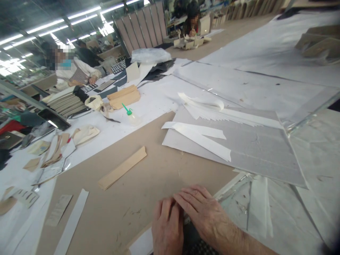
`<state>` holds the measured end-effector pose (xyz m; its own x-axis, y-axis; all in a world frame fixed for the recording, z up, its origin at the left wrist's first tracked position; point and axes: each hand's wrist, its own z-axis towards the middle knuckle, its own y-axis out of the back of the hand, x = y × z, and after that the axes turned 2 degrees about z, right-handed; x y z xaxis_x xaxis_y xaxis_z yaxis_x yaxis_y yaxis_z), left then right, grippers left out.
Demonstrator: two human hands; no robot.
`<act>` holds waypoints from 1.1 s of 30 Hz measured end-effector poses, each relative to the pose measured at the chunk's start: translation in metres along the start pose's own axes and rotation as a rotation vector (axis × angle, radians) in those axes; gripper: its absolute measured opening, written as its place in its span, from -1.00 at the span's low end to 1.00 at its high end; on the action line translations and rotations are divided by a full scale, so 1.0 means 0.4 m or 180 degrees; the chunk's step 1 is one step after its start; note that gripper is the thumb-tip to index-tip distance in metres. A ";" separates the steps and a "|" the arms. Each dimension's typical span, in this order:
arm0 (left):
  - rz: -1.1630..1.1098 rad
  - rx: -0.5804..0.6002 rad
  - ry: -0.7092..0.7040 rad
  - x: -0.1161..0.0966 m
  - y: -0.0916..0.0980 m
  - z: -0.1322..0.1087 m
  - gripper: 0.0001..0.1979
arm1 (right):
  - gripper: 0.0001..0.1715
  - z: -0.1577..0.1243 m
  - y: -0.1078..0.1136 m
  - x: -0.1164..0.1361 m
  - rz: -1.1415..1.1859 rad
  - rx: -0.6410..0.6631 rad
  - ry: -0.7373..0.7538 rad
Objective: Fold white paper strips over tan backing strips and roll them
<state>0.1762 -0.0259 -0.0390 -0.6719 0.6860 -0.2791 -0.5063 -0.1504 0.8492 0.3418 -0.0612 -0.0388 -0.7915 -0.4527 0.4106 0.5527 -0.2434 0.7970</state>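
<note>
My left hand (168,226) and my right hand (205,212) meet at the near edge of the brown board (159,170). The fingers of both are curled and pressed close together, with the right fingertips against the left hand. Whatever they pinch is hidden beneath them. A tan piece with a white strip (143,242) on it shows just left of my left hand, partly covered by it. Farther up the board lies a folded tan strip (123,168). At the left are a long white strip (71,223) and a small pale card (60,210).
A grey board (255,148) carries loose white strips (204,141) and a fanned stack of white strips (239,115). Beyond stand a green-tipped bottle (132,117) and tan folded pieces (123,96). A phone (54,118) leans at left. A co-worker (74,72) sits across the table.
</note>
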 end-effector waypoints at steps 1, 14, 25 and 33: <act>0.0051 -0.0011 -0.0100 -0.001 0.002 -0.002 -0.76 | -0.55 -0.004 -0.012 0.002 -0.0078 0.0029 0.0038; 0.0217 -0.0118 -0.0098 0.002 -0.004 -0.036 -0.74 | -0.55 -0.049 0.023 -0.034 -0.0520 0.0059 -0.0174; 0.0396 0.0307 -0.0153 -0.002 0.018 -0.059 -0.49 | -0.49 -0.045 0.046 -0.026 0.0143 -0.0108 -0.0571; -0.1047 0.0249 0.0457 -0.040 0.056 -0.067 -0.77 | -0.61 -0.084 0.082 0.022 0.0887 -0.0376 -0.1214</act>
<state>0.1611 -0.0595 -0.0274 -0.5519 0.5810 -0.5982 -0.6687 0.1202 0.7337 0.3619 -0.1020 -0.0239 -0.6361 -0.1732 0.7519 0.7656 -0.2633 0.5870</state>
